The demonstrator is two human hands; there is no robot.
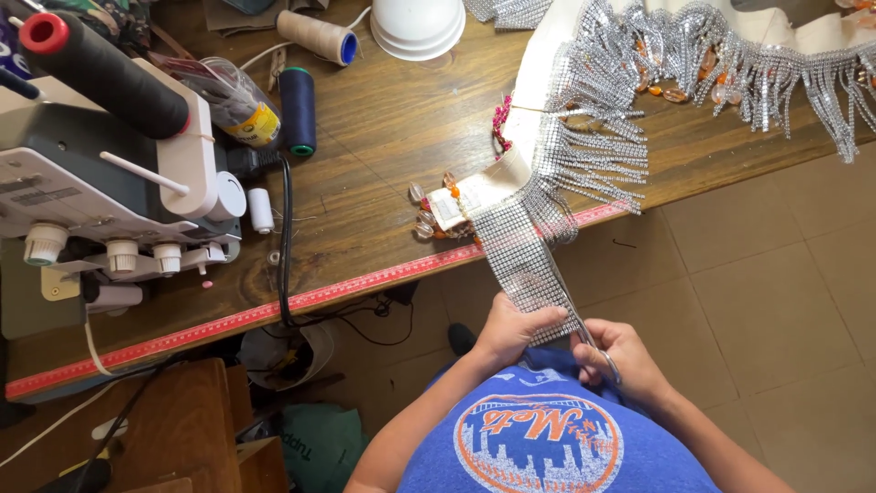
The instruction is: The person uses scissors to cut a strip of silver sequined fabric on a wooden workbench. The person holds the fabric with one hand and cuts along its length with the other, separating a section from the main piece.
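Observation:
A wide band of silver rhinestone mesh [520,260] hangs off the wooden table's front edge toward me. My left hand [514,330] pinches its lower end. My right hand [620,358] holds a pair of scissors [577,321] whose blades lie along the band's right edge. The band runs up into a cream fabric piece [547,55] trimmed with silver rhinestone fringe [602,137] and orange and clear beads [429,215] on the table.
A sewing machine [100,183] stands at the left with a black thread cone [109,73]. Navy [297,110] and beige [319,36] thread spools, a white bowl [417,27] and a black cable [286,246] lie on the table. A red tape [365,278] edges the table. Tiled floor is at right.

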